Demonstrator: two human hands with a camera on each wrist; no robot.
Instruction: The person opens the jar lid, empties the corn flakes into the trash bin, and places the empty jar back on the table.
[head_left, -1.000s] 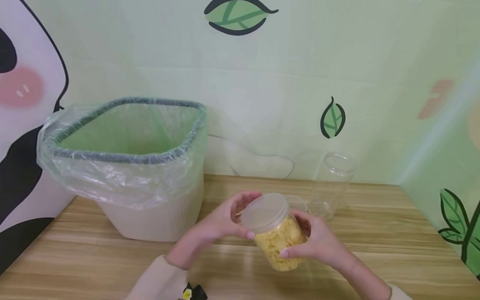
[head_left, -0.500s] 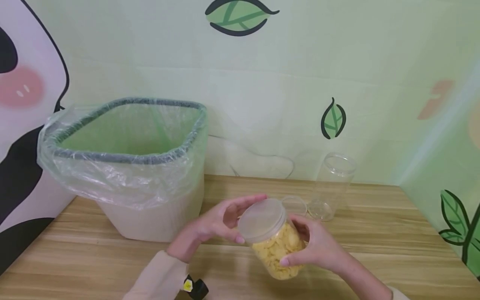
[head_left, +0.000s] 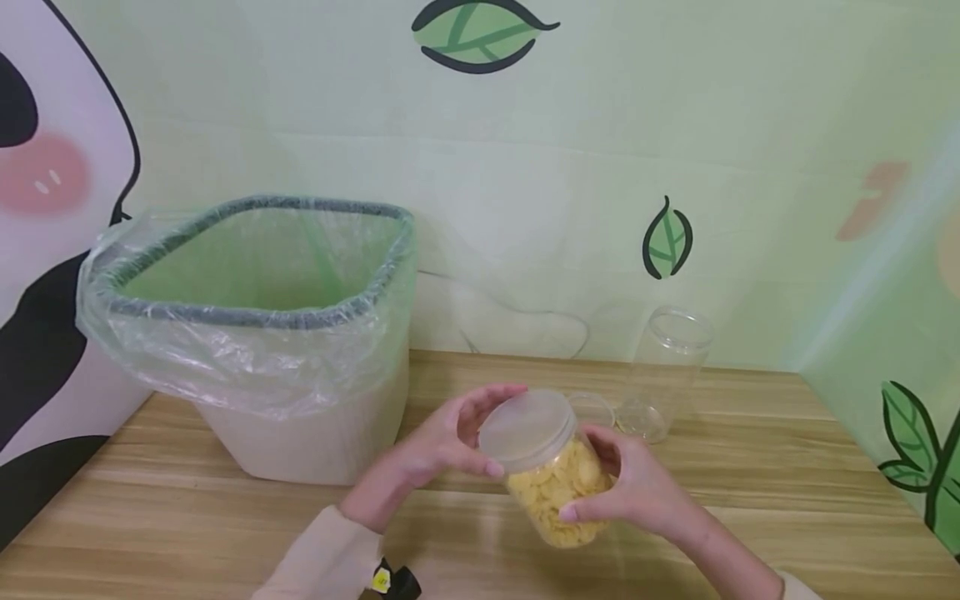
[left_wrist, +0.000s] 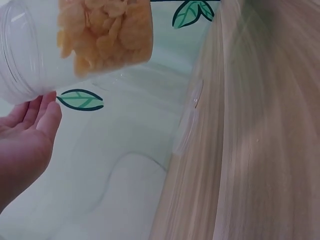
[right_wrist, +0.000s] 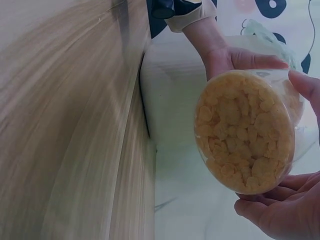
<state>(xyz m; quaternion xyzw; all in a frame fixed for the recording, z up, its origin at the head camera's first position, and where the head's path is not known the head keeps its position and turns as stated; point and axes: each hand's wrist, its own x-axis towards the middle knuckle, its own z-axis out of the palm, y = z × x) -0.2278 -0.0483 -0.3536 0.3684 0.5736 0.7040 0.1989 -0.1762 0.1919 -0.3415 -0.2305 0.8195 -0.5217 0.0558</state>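
Note:
A clear plastic jar (head_left: 558,492) of yellow, flake-like pieces, resembling cornflakes, is tilted above the table with its top leaning left. Its frosted screw lid (head_left: 525,427) is on. My right hand (head_left: 637,483) grips the jar's body, thumb on the near side and fingers round the far side. At the lid's edge, my left hand (head_left: 442,437) has its thumb on the near rim and its curled fingers at the far rim. In the right wrist view the jar's round base (right_wrist: 245,132) faces the camera, packed with flakes.
A white bin (head_left: 315,442) lined with a green-tinted plastic bag (head_left: 247,367) stands at the left. Behind the jar, a tall clear container (head_left: 667,375) stands on the wooden table (head_left: 750,467), with a clear round lid (head_left: 592,408) beside it. A printed backdrop (head_left: 525,217) rises behind.
My left hand drew slightly away from the lid half a second ago and is now back round its rim. The jar dipped a little, then rose again in my right hand.

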